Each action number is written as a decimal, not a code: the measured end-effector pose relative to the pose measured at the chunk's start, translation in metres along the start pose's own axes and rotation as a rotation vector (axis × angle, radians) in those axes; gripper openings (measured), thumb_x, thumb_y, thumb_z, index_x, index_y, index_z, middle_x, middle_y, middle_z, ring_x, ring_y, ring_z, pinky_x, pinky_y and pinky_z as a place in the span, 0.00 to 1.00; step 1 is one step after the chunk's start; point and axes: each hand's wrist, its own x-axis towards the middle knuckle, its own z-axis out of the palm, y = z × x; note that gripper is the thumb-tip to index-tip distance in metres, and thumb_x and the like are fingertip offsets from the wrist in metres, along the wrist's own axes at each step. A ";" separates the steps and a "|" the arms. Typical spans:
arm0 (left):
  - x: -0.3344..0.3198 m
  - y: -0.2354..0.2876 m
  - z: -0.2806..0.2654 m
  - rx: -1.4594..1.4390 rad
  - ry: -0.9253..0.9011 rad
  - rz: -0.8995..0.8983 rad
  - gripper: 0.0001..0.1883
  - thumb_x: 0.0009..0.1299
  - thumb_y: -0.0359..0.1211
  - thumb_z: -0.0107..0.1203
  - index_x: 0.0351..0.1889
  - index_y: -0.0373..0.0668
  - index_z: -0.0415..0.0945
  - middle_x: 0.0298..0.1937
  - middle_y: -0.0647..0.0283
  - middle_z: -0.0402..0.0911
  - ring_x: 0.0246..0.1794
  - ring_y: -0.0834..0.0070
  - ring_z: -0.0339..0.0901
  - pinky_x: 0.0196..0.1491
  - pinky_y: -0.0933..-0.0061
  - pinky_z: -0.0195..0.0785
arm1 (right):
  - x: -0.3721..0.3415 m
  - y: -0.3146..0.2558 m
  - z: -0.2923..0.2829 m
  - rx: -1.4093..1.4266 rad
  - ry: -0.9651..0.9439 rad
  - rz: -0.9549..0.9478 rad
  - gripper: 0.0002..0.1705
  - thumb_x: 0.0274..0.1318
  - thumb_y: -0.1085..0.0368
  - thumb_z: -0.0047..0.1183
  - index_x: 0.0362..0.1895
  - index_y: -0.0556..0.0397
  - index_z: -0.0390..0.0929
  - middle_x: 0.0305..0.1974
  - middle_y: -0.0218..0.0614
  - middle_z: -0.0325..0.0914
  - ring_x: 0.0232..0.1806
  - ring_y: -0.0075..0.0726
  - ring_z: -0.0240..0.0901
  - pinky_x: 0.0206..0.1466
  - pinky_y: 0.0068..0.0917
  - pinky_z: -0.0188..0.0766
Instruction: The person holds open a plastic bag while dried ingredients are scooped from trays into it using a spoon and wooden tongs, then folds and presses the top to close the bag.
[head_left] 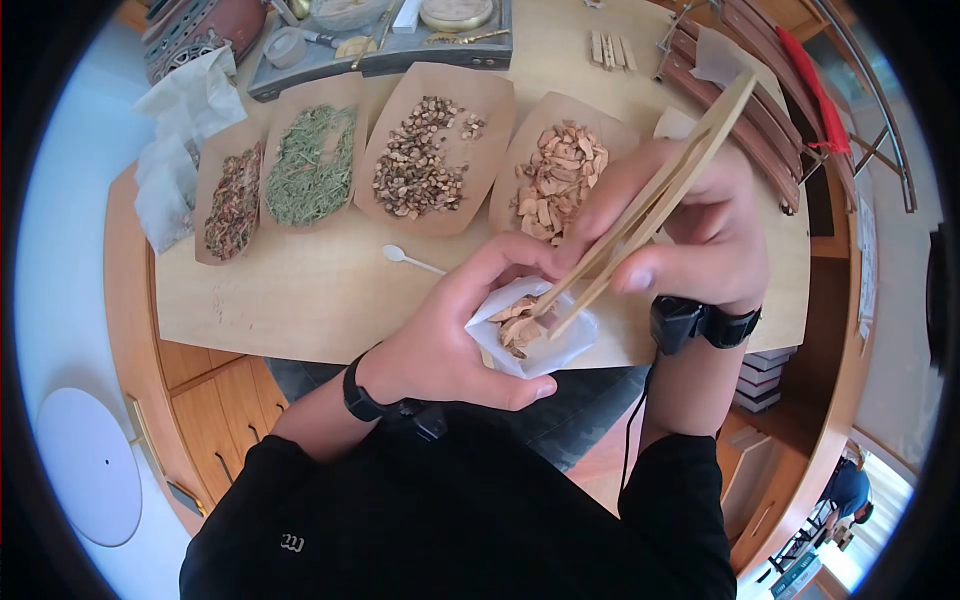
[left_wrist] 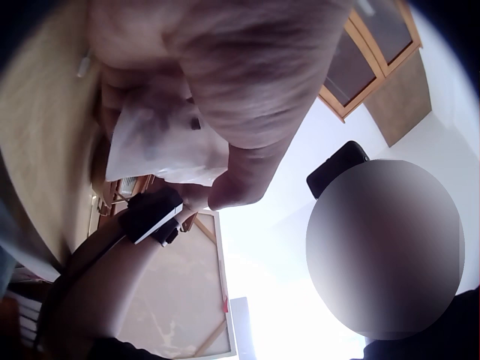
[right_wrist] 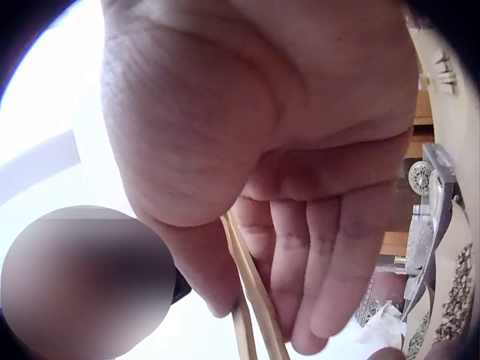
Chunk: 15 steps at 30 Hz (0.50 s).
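My left hand (head_left: 435,335) holds a small white pouch (head_left: 562,352) by its sides, its mouth spread toward the head camera. Pale brown dried slices (head_left: 515,334) lie inside. From the right, my right hand (head_left: 715,235) pinches wooden tongs (head_left: 665,190) between thumb and fingers. The tips of the tongs reach down into the pouch, and what lies between them is not plain. In the right wrist view both arms of the tongs (right_wrist: 259,311) run down past the thumb. Behind the hands, a paper tray (head_left: 505,190) carries more of the same slices.
Left of it stand paper trays of dark chopped pieces (head_left: 415,165), green dried herb (head_left: 312,165) and reddish mixed herb (head_left: 232,205). A white spoon (head_left: 396,254) lies before them. White bags (head_left: 185,130) sit far left, a grey tray (head_left: 380,62) behind, a brown slatted rack (head_left: 740,110) at right.
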 end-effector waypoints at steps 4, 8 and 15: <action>0.009 -0.002 -0.006 0.133 -0.056 0.161 0.42 0.60 0.31 0.84 0.72 0.44 0.73 0.65 0.59 0.77 0.69 0.67 0.78 0.73 0.61 0.72 | -0.009 -0.006 -0.006 0.259 0.227 0.037 0.29 0.66 0.59 0.77 0.62 0.65 0.83 0.44 0.50 0.92 0.47 0.45 0.92 0.56 0.38 0.89; 0.012 -0.002 -0.005 0.436 -0.100 0.463 0.40 0.58 0.33 0.87 0.67 0.47 0.77 0.64 0.56 0.77 0.66 0.55 0.82 0.65 0.50 0.82 | -0.011 0.002 -0.022 -0.056 0.613 0.071 0.23 0.75 0.59 0.67 0.63 0.64 0.83 0.49 0.52 0.92 0.50 0.41 0.92 0.54 0.30 0.88; 0.001 -0.005 -0.007 0.685 -0.071 0.753 0.38 0.57 0.31 0.88 0.65 0.51 0.78 0.64 0.54 0.75 0.68 0.52 0.80 0.64 0.40 0.91 | -0.004 0.006 -0.024 -0.285 0.734 0.207 0.16 0.79 0.63 0.65 0.60 0.61 0.86 0.48 0.44 0.94 0.45 0.29 0.91 0.52 0.26 0.85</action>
